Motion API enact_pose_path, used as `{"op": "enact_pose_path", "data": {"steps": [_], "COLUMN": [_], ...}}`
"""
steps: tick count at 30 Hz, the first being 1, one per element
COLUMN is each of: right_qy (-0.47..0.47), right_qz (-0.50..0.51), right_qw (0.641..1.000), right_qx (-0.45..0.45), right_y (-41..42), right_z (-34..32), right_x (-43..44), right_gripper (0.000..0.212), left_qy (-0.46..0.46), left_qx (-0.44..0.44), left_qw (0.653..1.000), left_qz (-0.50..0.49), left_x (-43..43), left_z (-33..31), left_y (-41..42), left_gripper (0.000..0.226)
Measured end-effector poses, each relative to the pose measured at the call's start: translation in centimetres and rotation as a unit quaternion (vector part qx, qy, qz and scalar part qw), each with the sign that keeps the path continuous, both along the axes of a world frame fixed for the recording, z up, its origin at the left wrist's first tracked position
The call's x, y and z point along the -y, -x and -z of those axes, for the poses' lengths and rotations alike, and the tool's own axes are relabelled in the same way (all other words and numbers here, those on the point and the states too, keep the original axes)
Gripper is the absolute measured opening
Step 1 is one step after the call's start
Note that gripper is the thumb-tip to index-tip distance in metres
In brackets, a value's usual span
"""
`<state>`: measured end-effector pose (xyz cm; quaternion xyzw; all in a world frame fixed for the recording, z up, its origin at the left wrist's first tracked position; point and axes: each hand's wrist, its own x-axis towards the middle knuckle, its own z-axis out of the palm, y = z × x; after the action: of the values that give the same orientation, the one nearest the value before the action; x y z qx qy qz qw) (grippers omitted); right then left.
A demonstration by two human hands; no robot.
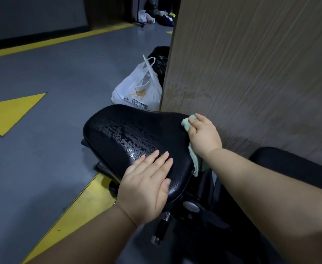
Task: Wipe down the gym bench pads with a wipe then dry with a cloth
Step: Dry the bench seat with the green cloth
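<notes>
My left grip [146, 185] flat, palm down, fingers [160, 162] straight, together. My right grip [204, 134] curled, fingertips [193, 122] pinching cloth [194, 159]. Right farther forward.

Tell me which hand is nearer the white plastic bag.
Right. The right hand, gripping the green cloth, is at the far end of the pad, close to the bag; the left hand lies flat on its near end.

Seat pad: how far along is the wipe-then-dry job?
Wiping looks done: the seat pad is beaded with droplets. In hand: the right hand grips a green cloth at its far right edge, left hand flat on the near end. Left: drying the wet middle; the second pad is unclear.
</notes>
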<state>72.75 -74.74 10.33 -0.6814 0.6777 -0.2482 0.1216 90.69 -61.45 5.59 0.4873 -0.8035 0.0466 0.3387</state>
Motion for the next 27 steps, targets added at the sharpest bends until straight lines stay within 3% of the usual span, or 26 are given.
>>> {"op": "enact_pose_path", "data": {"steps": [5,11,15,19,27], "right_qy": [0.085,0.078,0.073,0.039,-0.072], "right_qz": [-0.068,-0.103,-0.133,-0.087,-0.022], "right_qw": [0.993,0.987,0.983,0.993,0.997], "right_qx": [0.046,0.098,0.100,0.074,0.025], "right_y": [-1.9,-3.2,-2.0,-0.6,1.1], "right_z": [1.5,3.2,3.0,1.5,-0.8], "right_x": [-8.1,-14.3,-12.1,-6.6,2.2], "right_gripper": [0.041,0.058,0.046,0.038,0.043], "left_qy": [-0.012,-0.027,-0.034,-0.033,-0.015], "left_qx": [0.014,0.025,0.024,0.021,0.013], "left_qw": [1.000,0.999,0.999,0.999,1.000], "left_qz": [-0.005,-0.007,-0.013,-0.019,-0.011], "left_x": [0.0,-0.1,-0.3,-0.4,-0.2], "left_z": [0.2,0.1,-0.1,-0.1,0.2], "left_y": [0.0,-0.1,0.0,0.2,0.1], "left_gripper": [0.049,0.053,0.054,0.055,0.056]}}
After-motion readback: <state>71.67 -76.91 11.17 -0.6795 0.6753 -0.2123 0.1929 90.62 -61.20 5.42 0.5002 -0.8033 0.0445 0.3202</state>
